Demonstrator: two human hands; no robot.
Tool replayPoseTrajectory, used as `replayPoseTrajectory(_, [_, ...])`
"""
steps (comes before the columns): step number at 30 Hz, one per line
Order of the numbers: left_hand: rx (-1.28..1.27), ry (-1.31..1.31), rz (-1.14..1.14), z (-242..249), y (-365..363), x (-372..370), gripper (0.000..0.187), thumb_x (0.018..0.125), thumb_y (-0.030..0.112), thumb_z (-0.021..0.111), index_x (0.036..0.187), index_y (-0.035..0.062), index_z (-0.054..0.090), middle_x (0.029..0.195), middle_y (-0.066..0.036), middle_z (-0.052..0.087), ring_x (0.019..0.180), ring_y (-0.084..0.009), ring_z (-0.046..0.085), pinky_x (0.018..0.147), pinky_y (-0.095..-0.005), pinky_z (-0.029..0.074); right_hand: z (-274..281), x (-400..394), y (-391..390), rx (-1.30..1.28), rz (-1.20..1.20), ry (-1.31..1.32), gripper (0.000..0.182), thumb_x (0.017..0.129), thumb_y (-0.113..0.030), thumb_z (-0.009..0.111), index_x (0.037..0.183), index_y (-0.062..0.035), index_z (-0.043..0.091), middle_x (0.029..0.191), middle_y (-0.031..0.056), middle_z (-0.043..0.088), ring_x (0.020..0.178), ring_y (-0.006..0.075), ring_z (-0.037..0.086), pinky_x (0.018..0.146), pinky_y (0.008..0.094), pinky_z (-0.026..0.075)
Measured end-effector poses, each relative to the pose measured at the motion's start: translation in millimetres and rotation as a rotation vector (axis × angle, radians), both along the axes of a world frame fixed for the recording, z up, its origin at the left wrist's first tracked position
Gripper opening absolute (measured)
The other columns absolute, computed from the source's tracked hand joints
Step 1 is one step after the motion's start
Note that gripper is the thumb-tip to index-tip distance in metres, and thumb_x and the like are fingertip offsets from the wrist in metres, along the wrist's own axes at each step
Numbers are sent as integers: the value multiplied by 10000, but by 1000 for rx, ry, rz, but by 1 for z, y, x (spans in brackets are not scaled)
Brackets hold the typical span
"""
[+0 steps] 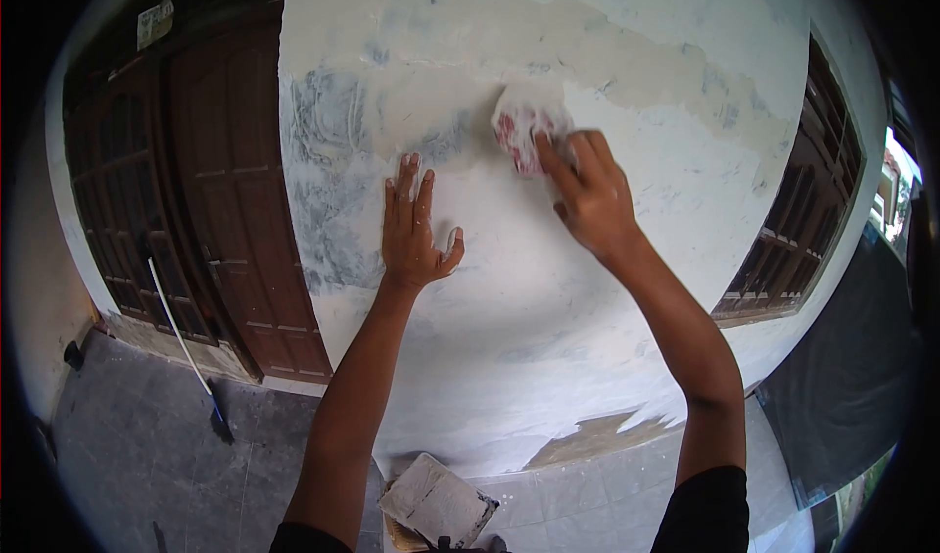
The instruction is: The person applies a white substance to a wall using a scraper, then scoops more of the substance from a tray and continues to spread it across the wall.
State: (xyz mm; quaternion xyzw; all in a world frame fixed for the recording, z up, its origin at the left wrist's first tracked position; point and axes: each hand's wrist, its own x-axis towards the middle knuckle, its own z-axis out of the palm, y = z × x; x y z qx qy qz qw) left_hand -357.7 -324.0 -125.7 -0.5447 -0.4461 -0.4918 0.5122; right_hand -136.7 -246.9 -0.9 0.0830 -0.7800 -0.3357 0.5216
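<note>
A white wall (548,269) with patches of wet-looking putty and bluish-grey smears fills the middle of the view. My right hand (595,195) grips a red putty scraper (524,132) thickly coated in white putty, held up against the wall. The scraper's edge is partly hidden under the putty. Lower and to the left, my left hand (416,225) lies against the wall with its fingers pointing up and the thumb apart, holding nothing. White specks cover its fingertips.
A brown wooden door (240,191) stands at the left, near a pole (176,323) that leans there. A barred window (803,200) is at the right. Below sits a putty-smeared tray (436,499) by the grey tiled floor (147,435). A dark sheet (832,357) hangs at the far right.
</note>
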Motion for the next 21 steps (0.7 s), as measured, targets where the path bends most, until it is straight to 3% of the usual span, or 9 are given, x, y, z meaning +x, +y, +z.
replayPoseTrajectory(3, [-10, -10, 8, -1, 1, -1, 808, 757, 247, 567, 1464, 32, 241, 1488, -284, 282, 1398, -451, 254, 1084, -645, 175, 11, -17, 11, 48, 6, 35, 602, 502, 53, 693, 1101, 77, 630, 955, 144, 513, 868, 303, 546, 669, 371, 520])
replayPoseTrajectory(7, [-12, -16, 8, 0, 1, -1, 804, 762, 251, 560, 1466, 31, 239, 1492, -286, 274, 1398, -453, 250, 1086, -643, 172, -31, -21, 17, 77, -8, -46, 423, 633, 44, 628, 1053, 95, 642, 933, 128, 531, 856, 268, 564, 651, 327, 527])
replayPoseTrajectory(12, [-11, -28, 15, -1, 1, 0, 795, 767, 253, 551, 1465, 31, 243, 1492, -287, 272, 1397, -455, 251, 1086, -641, 172, -66, -5, 8, 31, 36, -143, 443, 616, 30, 643, 1055, 94, 643, 891, 131, 523, 831, 271, 559, 626, 339, 529])
replayPoseTrajectory(21, [-12, -33, 29, -1, 0, 1, 785, 774, 253, 545, 1462, 21, 247, 1485, -289, 284, 1390, -455, 267, 1089, -638, 170, 29, -30, -3, 122, 17, 44, 398, 664, -8, 600, 1049, 83, 636, 928, 123, 529, 847, 260, 545, 639, 322, 531])
